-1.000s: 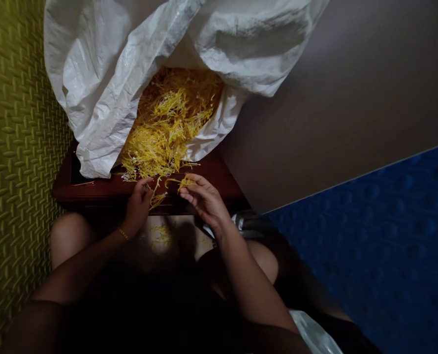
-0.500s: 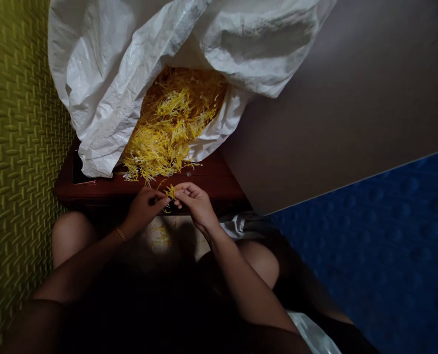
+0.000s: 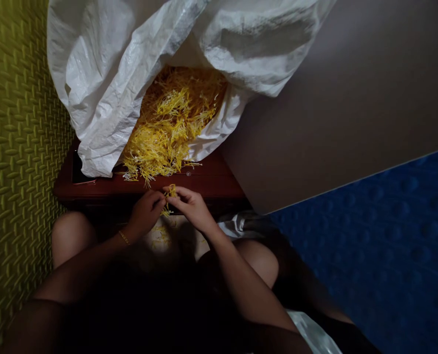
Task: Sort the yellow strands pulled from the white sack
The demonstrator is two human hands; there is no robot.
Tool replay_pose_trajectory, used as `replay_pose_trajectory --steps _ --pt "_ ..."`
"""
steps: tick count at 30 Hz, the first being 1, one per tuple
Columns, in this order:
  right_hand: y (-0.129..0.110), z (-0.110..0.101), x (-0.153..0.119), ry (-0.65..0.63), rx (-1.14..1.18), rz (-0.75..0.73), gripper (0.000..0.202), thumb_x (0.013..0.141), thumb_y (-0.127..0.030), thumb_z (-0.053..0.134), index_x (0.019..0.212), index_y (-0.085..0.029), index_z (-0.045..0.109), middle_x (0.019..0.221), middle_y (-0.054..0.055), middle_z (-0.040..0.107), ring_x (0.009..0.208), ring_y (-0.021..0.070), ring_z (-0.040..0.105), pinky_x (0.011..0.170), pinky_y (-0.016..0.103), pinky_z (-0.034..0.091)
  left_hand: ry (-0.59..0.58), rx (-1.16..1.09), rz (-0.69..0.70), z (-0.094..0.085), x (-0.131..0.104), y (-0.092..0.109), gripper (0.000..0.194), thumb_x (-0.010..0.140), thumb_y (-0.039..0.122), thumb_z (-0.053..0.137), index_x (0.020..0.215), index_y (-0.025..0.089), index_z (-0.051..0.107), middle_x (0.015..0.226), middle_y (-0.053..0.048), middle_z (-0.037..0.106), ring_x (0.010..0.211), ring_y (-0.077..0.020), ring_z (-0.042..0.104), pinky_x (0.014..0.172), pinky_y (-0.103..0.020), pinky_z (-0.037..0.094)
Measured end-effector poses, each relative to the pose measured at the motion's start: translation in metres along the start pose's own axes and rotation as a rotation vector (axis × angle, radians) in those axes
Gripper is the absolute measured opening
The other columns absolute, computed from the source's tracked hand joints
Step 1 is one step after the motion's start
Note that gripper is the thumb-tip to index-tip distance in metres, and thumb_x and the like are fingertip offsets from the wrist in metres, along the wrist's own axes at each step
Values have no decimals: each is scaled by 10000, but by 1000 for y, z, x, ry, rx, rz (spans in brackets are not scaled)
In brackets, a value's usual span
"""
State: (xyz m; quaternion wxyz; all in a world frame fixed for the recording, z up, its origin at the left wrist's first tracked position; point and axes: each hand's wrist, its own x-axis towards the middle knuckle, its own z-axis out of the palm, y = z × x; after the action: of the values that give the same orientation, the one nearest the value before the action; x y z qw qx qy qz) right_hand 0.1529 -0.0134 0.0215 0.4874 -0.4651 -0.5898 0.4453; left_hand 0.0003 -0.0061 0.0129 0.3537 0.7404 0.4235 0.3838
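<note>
A large heap of thin yellow strands with white tips (image 3: 167,128) spills from the mouth of a white woven sack (image 3: 104,98) onto a dark red surface (image 3: 211,179). Just in front of its edge, my left hand (image 3: 147,209) and my right hand (image 3: 189,204) meet at the fingertips. Both are closed in a pinch on a small bunch of yellow strands (image 3: 172,191), part of which hangs below the fingers. A bracelet (image 3: 123,238) circles my left wrist.
More yellow strands (image 3: 162,236) lie on the pale floor between my knees. A dark flat object (image 3: 79,169) is partly under the sack's left corner. A large grey-brown panel (image 3: 315,113) stands at right, beside blue matting (image 3: 396,211). Yellow-green textured matting (image 3: 19,147) lines the left.
My hands have drawn closer together, and my right hand has shifted slightly left. The small bunch between the fingertips has changed shape, with strands now hanging lower.
</note>
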Motion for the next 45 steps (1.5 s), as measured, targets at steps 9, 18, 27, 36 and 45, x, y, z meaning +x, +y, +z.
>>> replay_pose_trajectory --steps 9,18,27,36,45 --pt "-1 -22 4 139 -281 -136 166 781 -300 567 821 -224 708 791 31 654 759 165 588 717 286 448 -76 -22 28 1 2 4 186 847 228 405 691 173 490 731 2 469 721 -120 462 692 -243 372" --pt "7 -23 9 311 -700 -267 265 850 -249 442 937 -208 689 853 70 653 795 181 591 748 293 447 -106 -94 18 3 8 6 171 793 162 424 630 165 473 689 5 464 684 -115 454 679 -248 379" --pt "23 -126 12 91 -948 378 242 725 -318 583 803 -147 736 717 92 708 618 204 626 561 269 434 84 -205 -126 -5 -1 0 111 772 237 523 736 155 589 749 -5 565 724 -115 513 698 -238 408" --pt "18 -95 -7 -266 -1099 332 17 600 -248 695 604 -241 710 566 70 668 606 204 627 562 267 425 121 -186 -148 -1 6 -3 122 746 256 579 705 153 629 725 -10 598 698 -113 530 679 -244 423" --pt "-19 -19 -9 41 -473 -90 258 775 -398 567 909 -201 665 816 42 651 751 162 587 696 275 438 96 -86 -117 7 5 -5 98 756 225 567 720 161 632 727 -6 573 705 -111 518 671 -236 403"
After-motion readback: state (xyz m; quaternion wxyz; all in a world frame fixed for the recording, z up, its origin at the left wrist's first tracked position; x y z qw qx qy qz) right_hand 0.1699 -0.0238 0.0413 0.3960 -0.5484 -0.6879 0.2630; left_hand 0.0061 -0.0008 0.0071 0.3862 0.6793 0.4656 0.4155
